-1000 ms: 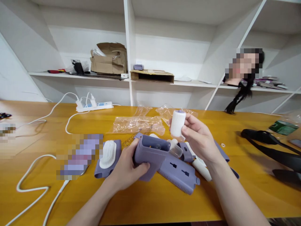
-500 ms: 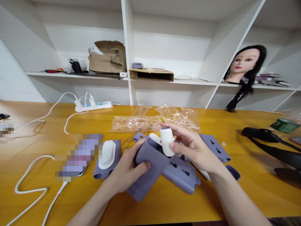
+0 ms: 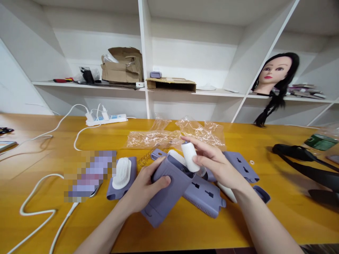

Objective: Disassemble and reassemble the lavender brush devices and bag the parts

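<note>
My left hand [image 3: 149,187] is wrapped around a purple plastic case [image 3: 169,190], which is tilted with its open end up and away from me. In my right hand [image 3: 217,160], the fingers and thumb grip a white ribbed cylinder [image 3: 190,157] with a purplish top. The cylinder is tilted at the right edge of the case's opening; whether it touches the rim I cannot tell. Under my right hand lies a purple panel [image 3: 205,195] with dark keyhole-shaped slots. To the left of my left hand, a white ribbed part [image 3: 122,173] rests on another purple piece [image 3: 112,192].
A slotted purple panel [image 3: 241,165] and a small purple cup-like piece [image 3: 262,194] lie at right. Behind are clear plastic wrap [image 3: 150,138] and a coiled spring [image 3: 145,158]. A power strip [image 3: 107,120] and white cables [image 3: 39,213] are at left; black straps [image 3: 304,165] at far right.
The white cylinder has tipped over and moved slightly right with my right hand. My left hand keeps its hold on the case. The view has shifted a little.
</note>
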The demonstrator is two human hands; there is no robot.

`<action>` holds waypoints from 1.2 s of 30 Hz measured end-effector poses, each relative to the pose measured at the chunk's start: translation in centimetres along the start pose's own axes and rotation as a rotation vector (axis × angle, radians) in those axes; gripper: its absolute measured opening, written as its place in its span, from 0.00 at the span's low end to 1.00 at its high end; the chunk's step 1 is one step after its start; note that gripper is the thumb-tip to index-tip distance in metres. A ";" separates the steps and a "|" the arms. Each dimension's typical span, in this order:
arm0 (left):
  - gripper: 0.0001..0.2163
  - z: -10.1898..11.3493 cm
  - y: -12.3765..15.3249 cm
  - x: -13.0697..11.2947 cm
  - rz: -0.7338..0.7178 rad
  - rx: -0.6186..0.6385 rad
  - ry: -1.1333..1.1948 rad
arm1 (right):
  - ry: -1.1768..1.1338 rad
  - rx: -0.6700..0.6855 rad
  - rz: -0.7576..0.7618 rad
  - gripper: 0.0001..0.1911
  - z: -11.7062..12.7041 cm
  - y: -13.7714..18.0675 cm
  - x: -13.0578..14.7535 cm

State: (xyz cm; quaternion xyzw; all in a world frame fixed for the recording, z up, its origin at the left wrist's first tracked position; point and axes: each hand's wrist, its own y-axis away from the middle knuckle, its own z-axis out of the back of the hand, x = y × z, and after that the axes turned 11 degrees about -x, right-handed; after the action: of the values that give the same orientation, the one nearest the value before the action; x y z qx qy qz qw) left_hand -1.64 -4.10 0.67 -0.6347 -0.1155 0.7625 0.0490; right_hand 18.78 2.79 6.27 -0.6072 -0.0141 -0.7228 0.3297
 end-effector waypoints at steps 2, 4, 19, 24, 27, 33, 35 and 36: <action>0.20 0.0 0.0 0.0 0.007 0.018 0.021 | -0.007 0.006 0.005 0.25 0.0 0.1 -0.1; 0.20 0.0 0.0 -0.1 0.014 0.047 0.039 | 0.024 0.016 0.015 0.26 -0.1 0.2 -0.2; 0.22 0.1 0.1 0.1 0.023 0.016 0.029 | 0.055 0.037 0.062 0.25 0.2 0.4 -0.3; 0.23 0.0 0.0 0.1 0.018 0.037 0.068 | 0.068 0.019 0.177 0.24 0.3 0.6 -0.6; 0.23 -0.1 -0.1 0.1 0.027 0.039 0.084 | 0.062 0.007 0.202 0.25 0.3 0.5 -0.7; 0.23 -0.2 -0.1 0.2 0.017 0.070 0.062 | 0.075 0.096 0.173 0.25 0.3 0.4 -1.0; 0.22 -0.3 -0.1 0.2 -0.006 0.061 0.050 | 0.091 0.106 0.193 0.26 0.3 0.4 -1.2; 0.22 -0.3 -0.1 0.2 -0.022 0.051 0.040 | 0.108 0.097 0.208 0.27 0.2 0.4 -1.3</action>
State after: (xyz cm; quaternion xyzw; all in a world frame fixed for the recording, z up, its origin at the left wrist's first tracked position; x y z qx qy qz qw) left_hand -1.39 -3.97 0.46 -0.6472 -0.1019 0.7517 0.0761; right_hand 19.25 3.19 5.00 -0.5489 0.0319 -0.7147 0.4323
